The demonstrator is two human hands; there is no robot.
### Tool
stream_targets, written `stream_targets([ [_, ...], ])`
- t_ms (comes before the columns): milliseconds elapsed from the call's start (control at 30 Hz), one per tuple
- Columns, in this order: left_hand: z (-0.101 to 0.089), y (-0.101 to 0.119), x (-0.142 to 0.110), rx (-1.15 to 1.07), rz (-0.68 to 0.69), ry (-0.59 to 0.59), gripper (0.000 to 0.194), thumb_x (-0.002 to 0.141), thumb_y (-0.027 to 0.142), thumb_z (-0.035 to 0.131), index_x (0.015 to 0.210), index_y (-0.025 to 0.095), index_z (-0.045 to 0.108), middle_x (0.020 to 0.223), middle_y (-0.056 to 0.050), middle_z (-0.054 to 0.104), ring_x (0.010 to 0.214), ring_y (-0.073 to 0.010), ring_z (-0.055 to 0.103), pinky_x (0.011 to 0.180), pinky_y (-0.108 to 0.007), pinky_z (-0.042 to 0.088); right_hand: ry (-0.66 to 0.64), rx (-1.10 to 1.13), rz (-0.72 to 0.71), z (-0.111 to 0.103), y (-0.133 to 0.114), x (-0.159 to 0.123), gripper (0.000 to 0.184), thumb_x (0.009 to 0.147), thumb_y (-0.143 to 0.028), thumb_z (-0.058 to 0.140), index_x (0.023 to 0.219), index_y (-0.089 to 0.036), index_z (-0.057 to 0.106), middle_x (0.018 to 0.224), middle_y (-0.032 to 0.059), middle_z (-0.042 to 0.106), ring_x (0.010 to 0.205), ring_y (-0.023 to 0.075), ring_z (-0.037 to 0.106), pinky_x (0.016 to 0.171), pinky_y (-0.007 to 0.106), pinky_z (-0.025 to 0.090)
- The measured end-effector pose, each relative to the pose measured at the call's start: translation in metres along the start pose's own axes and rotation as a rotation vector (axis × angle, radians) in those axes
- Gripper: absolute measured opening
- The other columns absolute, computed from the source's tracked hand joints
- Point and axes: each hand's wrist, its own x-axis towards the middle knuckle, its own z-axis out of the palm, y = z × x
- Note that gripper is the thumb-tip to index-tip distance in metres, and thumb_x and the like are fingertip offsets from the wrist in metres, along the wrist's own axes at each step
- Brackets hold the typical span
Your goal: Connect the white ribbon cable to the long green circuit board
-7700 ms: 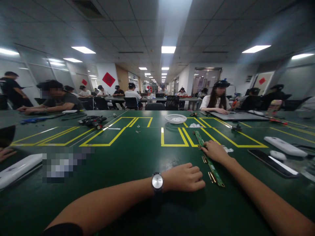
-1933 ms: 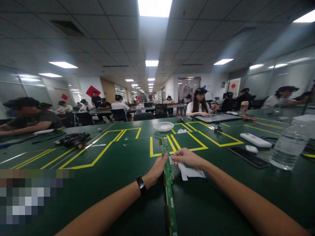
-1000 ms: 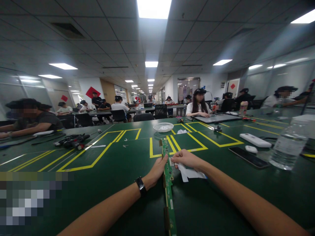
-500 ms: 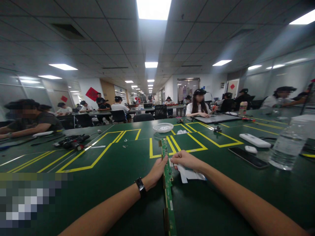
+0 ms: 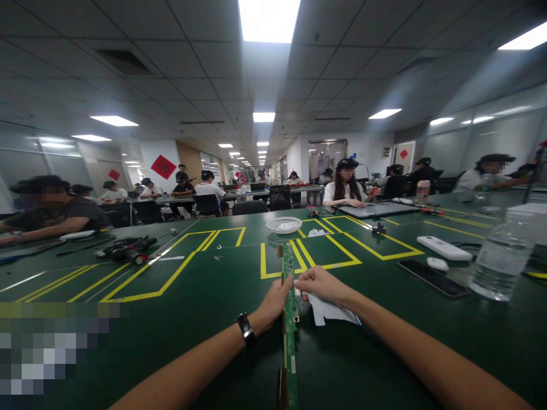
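Our left hand (image 5: 273, 300) is closed on a long green circuit board (image 5: 290, 340), thumb on its face, and our right hand (image 5: 321, 285) pinches a white ribbon (image 5: 332, 312) at the board's right edge. We cannot tell whether the ribbon is joined to the board. The board sits upright in our view, running from the bottom of the view toward the yellow tape (image 5: 262, 259) on the green table (image 5: 363, 376); whether it touches the tabletop is unclear.

At the far left, a person in a dark shirt (image 5: 81, 215) leans on the table. Next come a dark tangle of gear (image 5: 130, 249) and a paper slip (image 5: 171, 258), then the watch (image 5: 245, 327) on our left wrist. Beyond the board's far end we see a white basket (image 5: 284, 225), with crumpled paper (image 5: 318, 232) near it. On the right lie a black phone (image 5: 432, 278) and, just beside it, a small white case (image 5: 437, 263); a clear bottle (image 5: 498, 259) stands farther right.
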Motion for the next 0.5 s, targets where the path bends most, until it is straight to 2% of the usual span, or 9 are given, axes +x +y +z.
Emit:
stream_targets([
  [133,0.002,-0.001,0.002,-0.019,-0.002,0.014,0.059,0.08,0.067,0.045,0.085,0.01,0.061,0.066,-0.005,0.063,0.055,-0.0139,0.057,0.055,-0.024,0.044,0.084,0.075,0.004,0.01,0.005,0.004,0.03,0.076,-0.042,0.061,0.064,-0.015,0.057,0.053,-0.0018,0.06,0.046,0.0086,0.051,0.047,0.019,0.038],
  [233,0.005,-0.002,0.004,-0.06,-0.007,-0.022,0.062,0.079,0.07,0.041,0.085,0.011,0.06,0.066,-0.005,0.062,0.056,-0.0143,0.057,0.058,-0.025,0.045,0.06,0.111,0.008,0.011,0.007,0.006,0.03,0.075,-0.042,0.063,0.065,-0.014,0.058,0.054,-0.0015,0.06,0.046,0.0086,0.052,0.048,0.02,0.04],
  [300,0.005,-0.003,0.004,-0.076,-0.007,-0.007,0.062,0.08,0.071,0.038,0.091,0.013,0.058,0.072,-0.005,0.062,0.062,-0.015,0.058,0.061,-0.026,0.046,0.04,0.125,0.01,0.005,0.01,0.007,0.029,0.075,-0.042,0.064,0.067,-0.014,0.06,0.056,-0.0012,0.061,0.047,0.009,0.053,0.048,0.02,0.041],
  [400,0.003,-0.005,0.005,0.02,0.029,0.169,0.057,0.083,0.068,0.034,0.104,0.018,0.052,0.089,-0.005,0.06,0.072,-0.0148,0.055,0.066,-0.026,0.045,0.075,0.125,0.021,-0.011,0.018,0.012,0.027,0.073,-0.04,0.066,0.07,-0.014,0.061,0.058,-0.0008,0.062,0.049,0.0092,0.054,0.048,0.02,0.041],
  [500,-0.002,-0.006,0.007,0.175,0.028,0.4,0.047,0.088,0.058,0.032,0.117,0.023,0.044,0.104,-0.005,0.054,0.083,-0.0159,0.053,0.071,-0.026,0.043,0.194,0.065,0.046,-0.036,0.031,0.017,0.027,0.075,-0.04,0.064,0.07,-0.013,0.063,0.061,0.0008,0.064,0.049,0.0088,0.053,0.048,0.019,0.04],
])
